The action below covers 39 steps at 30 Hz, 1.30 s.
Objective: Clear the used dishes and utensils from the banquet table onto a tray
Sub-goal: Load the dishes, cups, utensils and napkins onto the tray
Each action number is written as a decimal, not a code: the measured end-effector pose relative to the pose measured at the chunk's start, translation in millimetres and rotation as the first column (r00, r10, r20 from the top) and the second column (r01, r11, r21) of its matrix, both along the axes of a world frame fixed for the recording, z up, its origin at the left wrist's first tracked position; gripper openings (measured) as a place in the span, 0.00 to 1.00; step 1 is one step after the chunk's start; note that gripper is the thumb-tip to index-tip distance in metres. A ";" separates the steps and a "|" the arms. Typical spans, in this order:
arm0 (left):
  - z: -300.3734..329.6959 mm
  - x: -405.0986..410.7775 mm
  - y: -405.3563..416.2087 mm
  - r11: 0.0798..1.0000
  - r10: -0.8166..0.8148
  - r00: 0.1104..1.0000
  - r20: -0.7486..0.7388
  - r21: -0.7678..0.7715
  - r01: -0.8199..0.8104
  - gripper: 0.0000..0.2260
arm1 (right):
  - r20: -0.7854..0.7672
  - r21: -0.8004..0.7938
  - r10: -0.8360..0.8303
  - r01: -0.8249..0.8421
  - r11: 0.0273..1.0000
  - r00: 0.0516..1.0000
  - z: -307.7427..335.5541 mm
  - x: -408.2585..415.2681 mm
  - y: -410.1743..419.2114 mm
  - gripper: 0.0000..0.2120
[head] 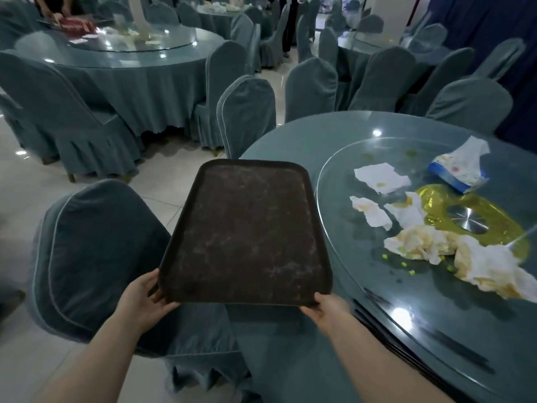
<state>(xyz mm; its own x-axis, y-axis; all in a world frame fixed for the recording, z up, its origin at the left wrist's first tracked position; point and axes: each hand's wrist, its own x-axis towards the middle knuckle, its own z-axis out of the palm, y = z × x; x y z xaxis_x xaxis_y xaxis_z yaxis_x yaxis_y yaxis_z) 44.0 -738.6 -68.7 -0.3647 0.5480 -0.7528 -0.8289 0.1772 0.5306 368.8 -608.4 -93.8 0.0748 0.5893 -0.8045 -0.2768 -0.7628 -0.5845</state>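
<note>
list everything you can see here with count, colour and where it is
tray: one, dark brown, nothing on it, held over the gap between chair and table
near table: one, round, teal cloth under glass, right
turntable: one, clear glass, on the near table
used napkins: several, white with yellow stains, on the turntable
yellow spill: one pool, around the metal hub
tissue pack: one, blue and white, far side of the turntable
chopsticks: dark, count unclear, near table edge
chairs: many, teal covers, around the tables
far table: one, teal, upper left
left hand: grips the tray's near left corner
right hand: grips the near right corner
</note>
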 end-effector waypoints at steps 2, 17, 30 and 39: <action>-5.2 -0.8 0.1 1.000 -0.001 1.000 0.012 -0.011 0.001 0.13 | 0.004 -0.023 -0.006 0.006 1.000 1.000 -2.8 0.4 0.7 0.10; -24.9 36.8 -33.1 0.993 0.022 0.989 -0.144 -0.113 -0.039 0.21 | -0.018 -0.076 0.050 -0.051 0.996 0.999 0.3 20.7 -13.5 0.17; 9.5 201.7 -36.3 0.919 -0.369 0.830 -0.419 -0.029 0.394 0.11 | 0.177 0.242 0.397 -0.431 0.869 0.901 103.2 122.0 -51.4 0.07; 27.0 335.4 -53.8 0.734 -0.551 0.562 -0.617 -0.038 0.678 0.15 | 0.397 0.386 0.294 -0.449 0.806 0.869 116.2 276.3 -97.4 0.06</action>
